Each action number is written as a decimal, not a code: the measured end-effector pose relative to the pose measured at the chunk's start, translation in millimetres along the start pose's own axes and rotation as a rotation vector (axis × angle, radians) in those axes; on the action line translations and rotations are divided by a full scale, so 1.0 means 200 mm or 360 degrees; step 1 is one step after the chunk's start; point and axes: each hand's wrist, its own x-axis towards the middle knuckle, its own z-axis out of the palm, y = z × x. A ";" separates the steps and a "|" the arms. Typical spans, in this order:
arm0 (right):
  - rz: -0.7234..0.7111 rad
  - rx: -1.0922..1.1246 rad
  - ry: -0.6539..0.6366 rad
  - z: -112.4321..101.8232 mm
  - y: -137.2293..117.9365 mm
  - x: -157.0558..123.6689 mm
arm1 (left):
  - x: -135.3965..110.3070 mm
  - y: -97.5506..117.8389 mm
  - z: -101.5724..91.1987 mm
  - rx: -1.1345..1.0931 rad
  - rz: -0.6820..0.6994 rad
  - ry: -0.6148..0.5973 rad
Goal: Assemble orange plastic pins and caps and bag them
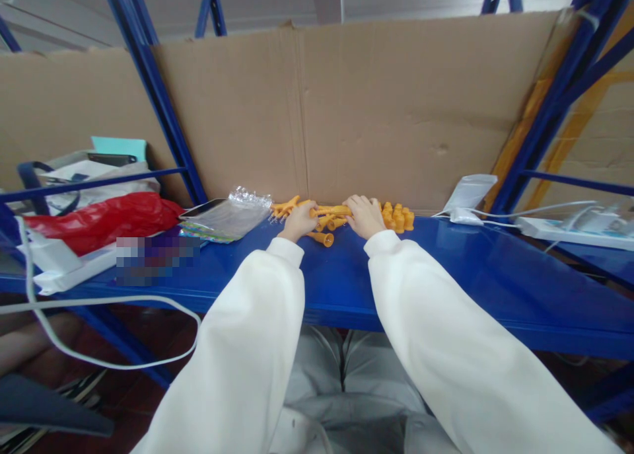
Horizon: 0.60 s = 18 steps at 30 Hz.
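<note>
Several orange plastic pieces lie near the back of the blue shelf top. My left hand (pixel 297 221) is closed around an orange branched piece (pixel 284 207), whose prongs stick out to the left. My right hand (pixel 365 216) has its fingers curled over the right end of a long orange tube-like piece (pixel 334 211) that spans the gap between my hands. Below that gap lie short orange tubes with flared ends (pixel 323 238). Touching or just beside my right hand is a cluster of knobbly, nested-looking orange pieces (pixel 397 217). My palms and fingertips are partly hidden.
A clear plastic bag (pixel 232 217) and a dark flat device (pixel 203 207) lie left. Farther left are a red bag (pixel 109 219) and a white power strip (pixel 82 269) with a looping cable. Cardboard (pixel 371 110) backs the shelf. Another power strip (pixel 574 231) sits right.
</note>
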 end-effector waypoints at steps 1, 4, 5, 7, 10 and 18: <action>-0.0002 -0.0022 0.0013 0.00 0.00 0.00 | 0.00 0.00 0.00 -0.0016 -0.0008 -0.0016; -0.0014 -0.0056 0.0043 0.00 -0.01 0.00 | 0.01 0.00 0.02 -0.0085 -0.0029 -0.0051; -0.0020 -0.0054 0.0055 0.00 -0.01 0.00 | 0.02 0.00 0.02 -0.0111 -0.0035 -0.0059; -0.0039 -0.0036 0.0080 0.01 -0.01 0.00 | 0.03 -0.01 0.04 -0.0171 -0.0028 -0.0064; -0.0027 0.0000 0.0106 0.02 0.01 0.00 | 0.06 -0.06 0.07 -0.0272 0.0026 -0.0101; 0.0536 0.0215 0.0326 0.09 0.22 -0.03 | 0.13 -0.34 0.11 -0.0254 0.0017 -0.0003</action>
